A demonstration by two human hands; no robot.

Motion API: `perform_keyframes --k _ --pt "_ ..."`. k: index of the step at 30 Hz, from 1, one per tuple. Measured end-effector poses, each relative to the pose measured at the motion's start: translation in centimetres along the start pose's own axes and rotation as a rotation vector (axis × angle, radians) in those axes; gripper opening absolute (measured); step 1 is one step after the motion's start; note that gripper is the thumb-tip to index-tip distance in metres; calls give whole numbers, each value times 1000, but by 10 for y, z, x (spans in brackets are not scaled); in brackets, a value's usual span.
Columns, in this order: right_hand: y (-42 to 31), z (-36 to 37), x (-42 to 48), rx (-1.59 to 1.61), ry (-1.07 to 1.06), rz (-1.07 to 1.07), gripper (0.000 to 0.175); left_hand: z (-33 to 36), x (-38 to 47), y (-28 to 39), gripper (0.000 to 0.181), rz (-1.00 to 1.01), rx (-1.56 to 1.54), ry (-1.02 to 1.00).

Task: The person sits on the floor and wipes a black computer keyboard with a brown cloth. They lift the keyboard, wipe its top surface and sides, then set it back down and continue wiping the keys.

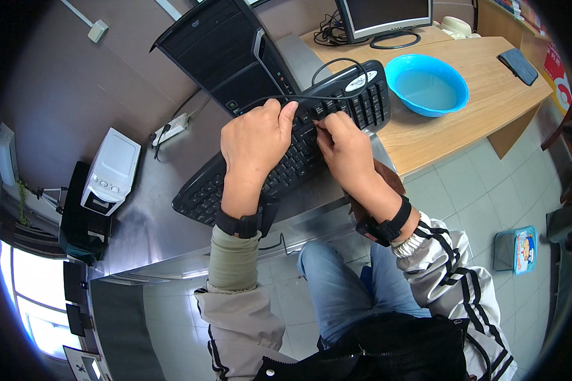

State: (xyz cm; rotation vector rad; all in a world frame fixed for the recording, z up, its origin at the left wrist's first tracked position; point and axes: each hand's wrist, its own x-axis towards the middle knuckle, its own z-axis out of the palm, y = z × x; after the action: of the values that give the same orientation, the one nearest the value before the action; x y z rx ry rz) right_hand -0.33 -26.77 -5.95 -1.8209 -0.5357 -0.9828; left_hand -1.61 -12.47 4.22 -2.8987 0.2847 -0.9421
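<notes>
A black computer keyboard [298, 155] lies slanted across the metal tabletop before me, its cable looped over its upper right part. My left hand [259, 138] is on the keyboard's upper middle, thumb extended and the other fingers curled out of sight; whether it grips the edge is hidden. Close to its right, my right hand [345, 147] has thumb and forefinger pinched together at the keys; whatever may be between the fingertips is too small to tell. Something brown [388, 178], perhaps a cloth, shows under my right wrist at the table edge.
Behind the keyboard stands a black computer tower [219, 52]. A blue basin [426, 85] of cloudy liquid, a monitor [386, 16] and a folded dark cloth [518, 65] are on the wooden desk. Leftward are a power strip [170, 129] and a white appliance [112, 171].
</notes>
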Motion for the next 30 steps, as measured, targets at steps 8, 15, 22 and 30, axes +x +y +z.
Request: perform_keyframes --k 8,15,22,30 --pt "3 -1 -18 -14 -112 333 14 5 15 -22 46 -18 13 -24" --pt "21 -11 -6 370 -147 749 34 9 24 -41 46 -50 6 -89" --pt "26 -6 -11 258 -47 629 32 10 32 -53 46 -67 4 -107" --pt "25 -1 -21 304 69 586 26 9 31 -46 46 -64 3 -107"
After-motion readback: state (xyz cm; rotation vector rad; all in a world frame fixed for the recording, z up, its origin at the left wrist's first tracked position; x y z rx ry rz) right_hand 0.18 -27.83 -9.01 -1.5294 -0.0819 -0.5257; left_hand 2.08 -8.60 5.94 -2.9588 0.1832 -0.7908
